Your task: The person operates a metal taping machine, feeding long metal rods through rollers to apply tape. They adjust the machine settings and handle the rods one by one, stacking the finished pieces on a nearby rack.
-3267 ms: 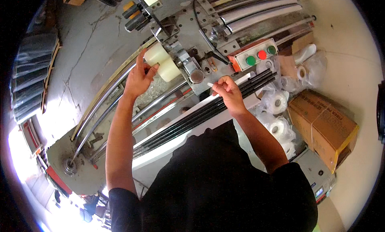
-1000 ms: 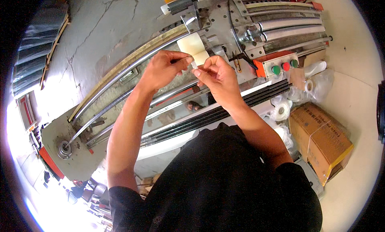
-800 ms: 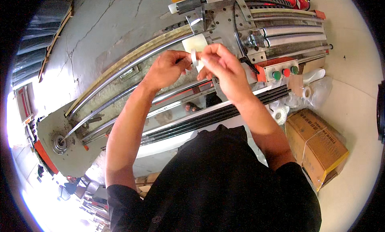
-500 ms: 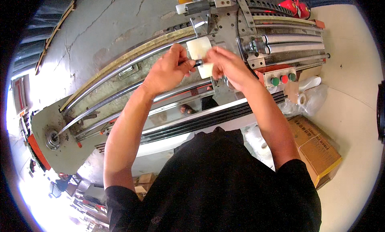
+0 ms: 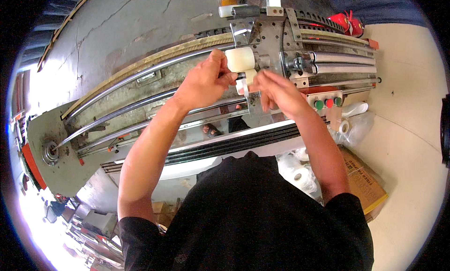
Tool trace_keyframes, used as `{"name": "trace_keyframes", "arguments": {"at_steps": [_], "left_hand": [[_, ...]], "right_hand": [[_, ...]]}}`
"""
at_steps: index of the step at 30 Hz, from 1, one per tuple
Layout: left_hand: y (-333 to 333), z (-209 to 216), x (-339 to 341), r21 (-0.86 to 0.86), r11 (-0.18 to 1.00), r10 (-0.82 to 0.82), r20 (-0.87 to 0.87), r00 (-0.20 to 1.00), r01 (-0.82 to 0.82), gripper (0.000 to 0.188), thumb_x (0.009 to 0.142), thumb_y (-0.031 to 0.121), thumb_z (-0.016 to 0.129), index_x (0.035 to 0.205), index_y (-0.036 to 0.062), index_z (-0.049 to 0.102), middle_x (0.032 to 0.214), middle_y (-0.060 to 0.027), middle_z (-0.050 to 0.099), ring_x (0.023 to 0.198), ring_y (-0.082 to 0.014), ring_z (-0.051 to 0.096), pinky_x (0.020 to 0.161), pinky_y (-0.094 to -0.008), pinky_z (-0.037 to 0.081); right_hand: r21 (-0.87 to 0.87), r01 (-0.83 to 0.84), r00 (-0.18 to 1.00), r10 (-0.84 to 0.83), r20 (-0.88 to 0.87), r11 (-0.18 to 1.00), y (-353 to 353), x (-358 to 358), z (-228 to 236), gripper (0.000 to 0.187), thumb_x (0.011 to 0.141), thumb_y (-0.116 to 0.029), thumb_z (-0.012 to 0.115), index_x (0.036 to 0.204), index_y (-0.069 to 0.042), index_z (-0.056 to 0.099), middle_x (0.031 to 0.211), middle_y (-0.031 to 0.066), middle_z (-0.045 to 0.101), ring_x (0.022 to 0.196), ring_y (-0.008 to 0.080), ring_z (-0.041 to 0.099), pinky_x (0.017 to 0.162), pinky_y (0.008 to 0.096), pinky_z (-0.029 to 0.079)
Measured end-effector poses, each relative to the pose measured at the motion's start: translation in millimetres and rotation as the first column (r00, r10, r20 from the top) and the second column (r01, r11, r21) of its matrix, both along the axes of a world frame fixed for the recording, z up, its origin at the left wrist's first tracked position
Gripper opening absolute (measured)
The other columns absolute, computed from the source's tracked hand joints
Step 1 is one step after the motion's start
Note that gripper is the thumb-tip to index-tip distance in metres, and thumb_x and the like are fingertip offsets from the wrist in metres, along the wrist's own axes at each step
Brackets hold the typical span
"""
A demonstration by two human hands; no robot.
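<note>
My left hand (image 5: 206, 81) is closed, its thumb and finger pinching a thin black rod (image 5: 241, 76) just below a thick cream roller (image 5: 240, 60) on the machine's carriage. To the right, my right hand (image 5: 280, 94) has its fingers bent beside a smaller cream roller (image 5: 250, 76), with a thumb and finger drawn together. Whatever sits between those fingers is hidden. A pale, thin strip (image 5: 246, 90) hangs between the two hands, and I cannot tell whether either hand holds it.
Long steel rails (image 5: 126, 100) run leftward to a grey end plate (image 5: 51, 151). A control box (image 5: 323, 101) with green and red buttons sits right of my right hand. Beyond are red fire extinguishers (image 5: 344, 23); a cardboard box (image 5: 361, 182) and plastic-wrapped rolls (image 5: 300, 175) lie lower right.
The view has shifted slightly. My right hand has come down and a little right, off the rod's end. The pale strip now shows between my hands; my left hand keeps its pinch.
</note>
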State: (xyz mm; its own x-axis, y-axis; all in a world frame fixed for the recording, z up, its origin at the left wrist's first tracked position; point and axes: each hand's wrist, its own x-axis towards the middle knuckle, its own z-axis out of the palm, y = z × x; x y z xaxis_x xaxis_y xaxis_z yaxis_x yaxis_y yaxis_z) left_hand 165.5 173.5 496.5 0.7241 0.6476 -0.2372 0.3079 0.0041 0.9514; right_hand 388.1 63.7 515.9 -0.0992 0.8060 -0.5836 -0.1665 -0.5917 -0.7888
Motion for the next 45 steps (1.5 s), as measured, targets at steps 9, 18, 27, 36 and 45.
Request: {"name": "trace_keyframes", "arguments": {"at_steps": [9, 18, 27, 36, 45], "left_hand": [[-4, 9, 3, 0.007, 1.000, -0.008, -0.070, 0.997, 0.009, 0.022, 0.103, 0.012, 0.065, 0.108, 0.0049, 0.045, 0.087, -0.0111, 0.069, 0.081, -0.0178, 0.067, 0.069, -0.0323, 0.052], [-7, 16, 17, 0.268, 0.951, -0.063, -0.312, 0.948, 0.152, 0.034, 0.104, 0.033, 0.061, 0.111, 0.0025, 0.074, 0.082, -0.0179, 0.072, 0.078, -0.0297, 0.069, 0.075, -0.0413, 0.053], [2, 5, 14, 0.413, 0.907, 0.067, -0.339, 0.938, 0.084, 0.030, 0.100, 0.030, 0.068, 0.109, 0.0028, 0.075, 0.093, -0.0183, 0.074, 0.081, -0.0354, 0.070, 0.075, -0.0421, 0.053], [-6, -11, 7, 0.385, 0.908, -0.035, -0.329, 0.944, 0.168, 0.030, 0.099, 0.029, 0.070, 0.111, 0.0018, 0.074, 0.098, -0.0193, 0.072, 0.088, -0.0351, 0.069, 0.080, -0.0425, 0.053], [-23, -3, 5, 0.401, 0.896, -0.025, -0.384, 0.923, 0.191, 0.029, 0.097, 0.033, 0.068, 0.113, 0.0090, 0.075, 0.105, -0.0180, 0.069, 0.099, -0.0410, 0.068, 0.087, -0.0510, 0.053]], "right_hand": [[0.058, 0.014, 1.000, -0.015, 0.024, 0.998, 38, 8, 2, 0.032, 0.109, -0.029, 0.051, 0.131, -0.007, 0.061, 0.118, 0.0090, 0.074, 0.061, 0.0119, 0.066, 0.054, 0.0233, 0.042], [0.004, 0.056, 0.997, -0.056, 0.059, 0.998, -3, -27, -23, 0.024, 0.101, -0.027, 0.066, 0.102, -0.004, 0.071, 0.076, 0.0067, 0.072, 0.050, 0.0081, 0.056, 0.045, 0.0221, 0.042], [0.514, -0.422, 0.788, 0.583, -0.199, 0.747, -122, -48, 43, 0.019, 0.099, -0.022, 0.071, 0.107, -0.006, 0.078, 0.103, 0.0061, 0.078, 0.094, 0.0189, 0.069, 0.083, 0.0396, 0.054], [0.323, -0.167, 0.204, -0.288, 0.936, 0.932, -125, 32, -131, 0.023, 0.088, -0.019, 0.074, 0.110, -0.011, 0.072, 0.093, 0.0104, 0.073, 0.092, 0.0308, 0.068, 0.091, 0.0459, 0.049], [0.146, -0.424, 0.084, -0.121, 0.989, 0.894, -153, 20, -164, 0.033, 0.081, -0.009, 0.070, 0.112, -0.003, 0.065, 0.122, 0.0144, 0.062, 0.120, 0.0359, 0.057, 0.111, 0.0493, 0.039]]}}
